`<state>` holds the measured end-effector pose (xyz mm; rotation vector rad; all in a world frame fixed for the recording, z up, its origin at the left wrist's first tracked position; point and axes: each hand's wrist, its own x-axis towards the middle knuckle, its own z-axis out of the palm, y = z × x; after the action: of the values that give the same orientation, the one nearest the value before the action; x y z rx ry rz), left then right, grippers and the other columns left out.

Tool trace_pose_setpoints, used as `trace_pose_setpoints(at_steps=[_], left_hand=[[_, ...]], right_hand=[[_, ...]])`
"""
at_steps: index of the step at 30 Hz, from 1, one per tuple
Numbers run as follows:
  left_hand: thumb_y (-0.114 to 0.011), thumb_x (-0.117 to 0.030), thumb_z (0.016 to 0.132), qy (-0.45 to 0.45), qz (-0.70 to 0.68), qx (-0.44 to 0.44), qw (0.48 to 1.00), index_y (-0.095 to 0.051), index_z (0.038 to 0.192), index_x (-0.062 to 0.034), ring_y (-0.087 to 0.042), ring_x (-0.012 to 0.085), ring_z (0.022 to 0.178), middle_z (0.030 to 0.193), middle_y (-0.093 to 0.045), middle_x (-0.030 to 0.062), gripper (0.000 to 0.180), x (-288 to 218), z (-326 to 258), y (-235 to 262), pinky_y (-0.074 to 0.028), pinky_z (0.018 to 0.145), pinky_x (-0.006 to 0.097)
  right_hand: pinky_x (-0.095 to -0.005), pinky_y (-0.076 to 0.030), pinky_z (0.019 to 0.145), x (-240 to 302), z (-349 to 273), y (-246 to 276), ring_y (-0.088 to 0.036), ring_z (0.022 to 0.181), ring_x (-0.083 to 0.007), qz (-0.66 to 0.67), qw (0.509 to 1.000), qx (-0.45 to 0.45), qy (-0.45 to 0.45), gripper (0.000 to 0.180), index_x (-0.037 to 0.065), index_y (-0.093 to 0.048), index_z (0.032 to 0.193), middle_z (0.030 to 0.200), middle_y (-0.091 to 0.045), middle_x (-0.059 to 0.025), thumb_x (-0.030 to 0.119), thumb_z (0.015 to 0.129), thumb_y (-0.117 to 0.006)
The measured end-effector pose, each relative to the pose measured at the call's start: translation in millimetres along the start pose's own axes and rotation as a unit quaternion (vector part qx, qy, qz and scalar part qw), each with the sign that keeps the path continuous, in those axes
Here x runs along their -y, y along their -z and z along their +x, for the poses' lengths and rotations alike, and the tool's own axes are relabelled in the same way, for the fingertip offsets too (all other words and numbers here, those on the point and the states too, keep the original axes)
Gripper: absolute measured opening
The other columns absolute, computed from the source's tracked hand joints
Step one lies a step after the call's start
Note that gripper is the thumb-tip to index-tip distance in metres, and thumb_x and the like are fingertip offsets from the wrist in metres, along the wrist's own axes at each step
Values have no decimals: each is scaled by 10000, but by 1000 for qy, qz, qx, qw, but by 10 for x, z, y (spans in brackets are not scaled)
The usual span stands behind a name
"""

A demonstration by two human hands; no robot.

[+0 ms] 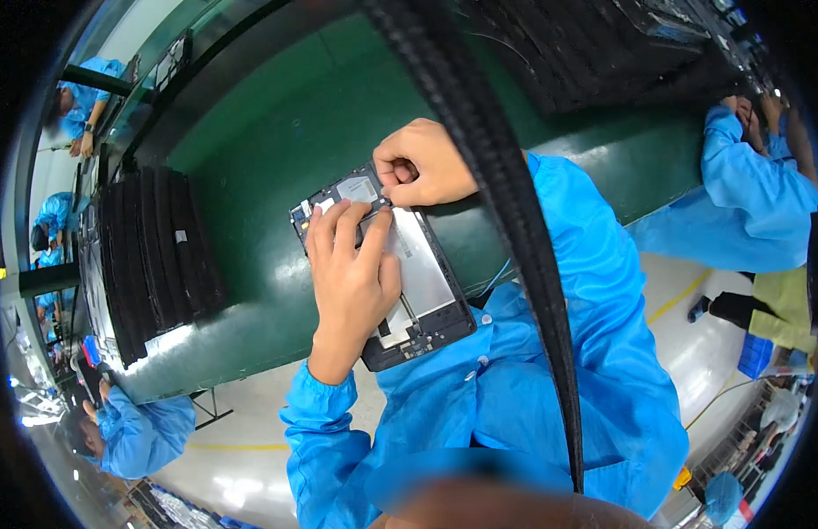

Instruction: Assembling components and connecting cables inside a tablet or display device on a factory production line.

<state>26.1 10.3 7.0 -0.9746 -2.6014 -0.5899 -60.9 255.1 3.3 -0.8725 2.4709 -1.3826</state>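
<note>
An opened tablet (424, 264) lies tilted on the green table in front of me, its inside facing up. A silvery battery, dark circuit parts and a ribbon cable show in it. My left hand (349, 260) rests on the tablet with its fingers stretched over the upper part, so the parts beneath are hidden. My right hand (429, 163) is at the tablet's top right edge, its fingers curled and the thumb and fingertips drawn together. Whatever is between those fingertips is too small or hidden to make out.
A green table (250, 132) runs across the view. Black padded trays (162, 251) stand upright at the left, with more dark stacked trays (594, 53) at the far right. A black strap (506, 203) crosses in front. Co-workers in blue sit at the left and right.
</note>
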Motion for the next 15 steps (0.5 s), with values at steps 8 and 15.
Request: trace_pose_setpoints(at_steps=[8, 15], left_hand=[[-668, 10, 810, -4, -10, 0, 1000, -798, 1318, -51, -599, 452, 1364, 1379, -702, 170, 528, 21, -54, -20, -447, 1215, 614], [-653, 0, 818, -26, 12, 4, 1000, -791, 1339, -15, -601, 427, 1402, 1414, -745, 157, 539, 22, -46, -2, -455, 1217, 594]], right_hand=[[-428, -477, 647, -40, 49, -62, -602, 674, -256, -15, 997, -49, 52, 223, 13, -771, 939, 726, -618, -89, 202, 922, -889], [-417, -473, 640, -91, 96, -170, -602, 667, -229, 5, 994, -82, 69, 204, 20, -820, 941, 728, -621, -81, 199, 890, -903]])
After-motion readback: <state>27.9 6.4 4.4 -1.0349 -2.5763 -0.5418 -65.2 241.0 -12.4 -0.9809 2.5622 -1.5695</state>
